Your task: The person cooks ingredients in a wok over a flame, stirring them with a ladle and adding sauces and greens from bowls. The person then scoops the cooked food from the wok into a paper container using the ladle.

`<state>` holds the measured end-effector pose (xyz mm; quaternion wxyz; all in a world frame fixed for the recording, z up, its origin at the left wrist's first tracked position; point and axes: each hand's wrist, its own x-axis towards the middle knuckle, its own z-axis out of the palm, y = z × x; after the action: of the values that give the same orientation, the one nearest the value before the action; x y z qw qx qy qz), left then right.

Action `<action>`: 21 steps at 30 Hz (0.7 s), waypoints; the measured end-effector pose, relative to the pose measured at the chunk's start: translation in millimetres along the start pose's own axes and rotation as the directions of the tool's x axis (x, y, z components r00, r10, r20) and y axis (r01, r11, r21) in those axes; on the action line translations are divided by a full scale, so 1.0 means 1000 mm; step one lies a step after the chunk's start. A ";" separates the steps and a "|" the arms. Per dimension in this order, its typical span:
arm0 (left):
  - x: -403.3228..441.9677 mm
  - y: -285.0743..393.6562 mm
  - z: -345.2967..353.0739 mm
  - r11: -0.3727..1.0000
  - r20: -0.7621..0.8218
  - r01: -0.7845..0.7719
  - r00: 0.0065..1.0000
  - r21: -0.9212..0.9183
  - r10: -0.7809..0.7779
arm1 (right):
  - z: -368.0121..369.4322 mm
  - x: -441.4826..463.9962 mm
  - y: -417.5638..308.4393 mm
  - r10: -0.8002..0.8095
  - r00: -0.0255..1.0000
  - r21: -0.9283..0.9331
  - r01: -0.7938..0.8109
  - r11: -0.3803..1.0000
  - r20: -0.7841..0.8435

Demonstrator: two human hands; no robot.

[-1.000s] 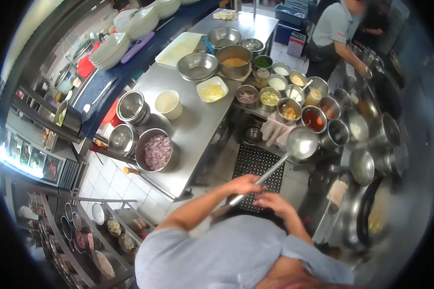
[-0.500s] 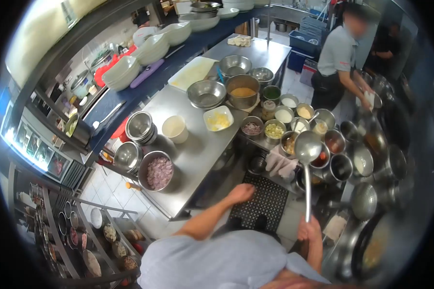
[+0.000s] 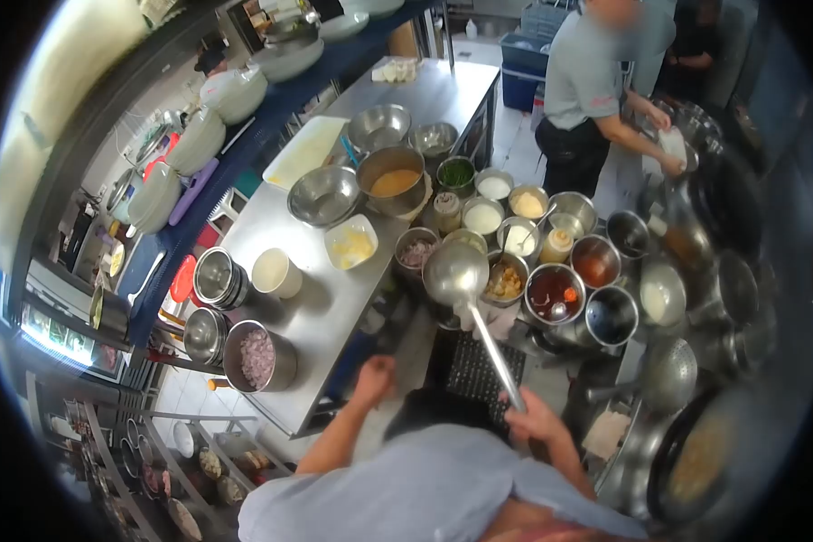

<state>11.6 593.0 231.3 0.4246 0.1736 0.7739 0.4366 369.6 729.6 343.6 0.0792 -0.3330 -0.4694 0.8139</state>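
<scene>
No lettering is legible; a co-worker's light-grey short-sleeved shirt (image 3: 574,79) bears a small red mark (image 3: 606,101) (too blurred to read).

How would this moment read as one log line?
right hand: gripping ladle by handle | left hand: curled, nothing visible inside | ladle bowl: overlaps ingredient pots in view | co-worker: standing beyond

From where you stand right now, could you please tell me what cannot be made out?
All in the head view:
- Small pot: most of its contents, hidden by the bowl of the ladle in front.
- Food in the wok: too blurred to name, near the right side.
- Pale cloth-like item: full shape, partly covered by the ladle.
- Inside of the left hand: hidden by its own curled fingers.
</scene>
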 end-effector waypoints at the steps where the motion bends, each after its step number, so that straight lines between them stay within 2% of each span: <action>1: 0.017 0.017 0.005 1.000 -0.019 -0.028 0.999 -0.002 0.028 | 0.000 0.014 -0.011 -0.024 0.999 0.044 0.023 0.999 0.035; 3: 0.040 0.077 0.016 0.998 -0.093 -0.043 0.995 -0.037 0.040 | 0.016 0.035 -0.057 -0.029 0.996 0.339 0.000 0.941 0.083; 4: 0.064 0.097 0.020 0.995 -0.102 -0.029 0.995 -0.094 0.019 | 0.020 0.050 -0.074 -0.010 0.997 0.331 -0.017 0.944 0.081; 5: 0.087 0.115 0.020 0.989 -0.109 -0.019 0.994 -0.148 0.003 | 0.025 0.064 -0.087 -0.062 0.994 0.385 0.024 0.923 0.086; 6: 0.108 0.136 0.022 0.925 -0.059 -0.012 0.998 -0.380 -0.011 | 0.030 0.079 -0.102 -0.118 0.989 0.433 0.070 0.899 0.086; 7: 0.131 0.158 0.024 0.806 -0.011 0.002 1.000 -0.592 -0.010 | 0.034 0.096 -0.117 -0.131 0.989 0.393 0.096 0.914 0.062; 8: 0.159 0.176 0.024 0.718 0.029 0.025 1.000 -0.696 -0.007 | 0.037 0.111 -0.133 -0.124 0.992 0.305 0.119 0.945 -0.004; 9: 0.187 0.191 0.024 0.619 0.067 0.054 0.998 -0.783 -0.002 | 0.041 0.125 -0.148 -0.121 0.990 0.216 0.133 0.967 -0.070; 11: 0.219 0.246 0.017 0.507 0.123 0.141 0.990 -0.850 -0.070 | 0.045 0.155 -0.181 -0.167 0.983 0.052 0.172 0.984 -0.082; 13: 0.278 0.263 0.016 0.524 0.131 0.144 0.989 -0.840 -0.063 | 0.054 0.181 -0.214 -0.179 0.972 -0.131 0.160 0.978 -0.150; 15: 0.304 0.256 0.021 0.542 0.150 0.168 0.986 -0.824 -0.078 | 0.057 0.206 -0.232 -0.153 0.972 -0.221 0.112 0.969 -0.177; 17: 0.320 0.253 0.021 0.632 0.098 0.019 0.991 -0.775 0.090 | 0.059 0.218 -0.242 -0.111 0.978 -0.290 0.056 0.955 -0.177; 18: 0.320 0.255 0.023 0.625 0.096 0.024 0.992 -0.780 0.081 | 0.059 0.225 -0.248 -0.081 0.983 -0.359 0.017 0.933 -0.164; 20: 0.301 0.243 0.028 0.575 -0.004 -0.076 0.992 -0.814 0.127 | 0.053 0.237 -0.252 -0.046 0.983 -0.389 -0.027 0.921 -0.177; 21: 0.301 0.225 0.032 0.569 -0.008 -0.062 0.995 -0.820 0.096 | 0.050 0.240 -0.255 -0.037 0.980 -0.420 -0.049 0.906 -0.194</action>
<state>-159.4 928.2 256.6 0.4511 0.0001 0.4678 0.7601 108.9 939.3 456.2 0.0490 -0.4226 -0.6232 0.6562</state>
